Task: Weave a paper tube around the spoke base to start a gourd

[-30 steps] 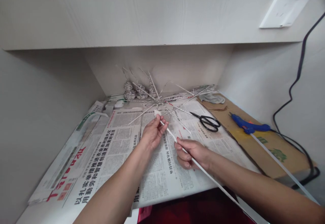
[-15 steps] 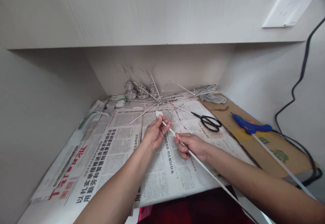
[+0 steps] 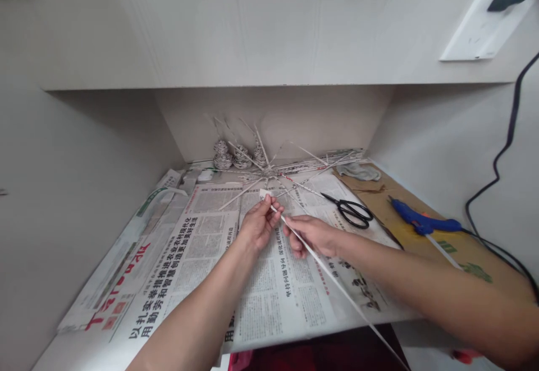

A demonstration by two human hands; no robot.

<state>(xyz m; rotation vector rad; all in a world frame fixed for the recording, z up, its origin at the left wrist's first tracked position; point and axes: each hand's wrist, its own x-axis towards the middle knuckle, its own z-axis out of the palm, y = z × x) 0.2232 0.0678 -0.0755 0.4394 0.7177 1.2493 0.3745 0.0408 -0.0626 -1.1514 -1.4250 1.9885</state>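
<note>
Between my two hands runs a long, thin white rolled-paper strip (image 3: 337,284), slanting down to the lower right past the table's front edge. My left hand (image 3: 259,222) pinches its upper end, where a small flat paper tip (image 3: 265,193) sticks out above the thumb. My right hand (image 3: 309,235) has its fingers closed round the strip just below. Just beyond the hands lies a star-shaped frame of paper sticks (image 3: 268,172), its spokes spread out from a woven centre. Black-handled scissors (image 3: 353,214) rest to the right of my right hand.
Newspaper sheets (image 3: 168,264) cover the table. Several woven gourd shapes (image 3: 222,156) stand at the back, beside a bundle of paper sticks (image 3: 303,163). A blue glue gun (image 3: 423,218) and a grey cloth (image 3: 357,172) lie on cardboard (image 3: 475,259) at right. A black cord (image 3: 497,163) hangs from the socket (image 3: 480,28).
The right hand has slid slightly up the strip, closer to the left hand. The whole view has shifted a little, so everything sits lower in the picture.
</note>
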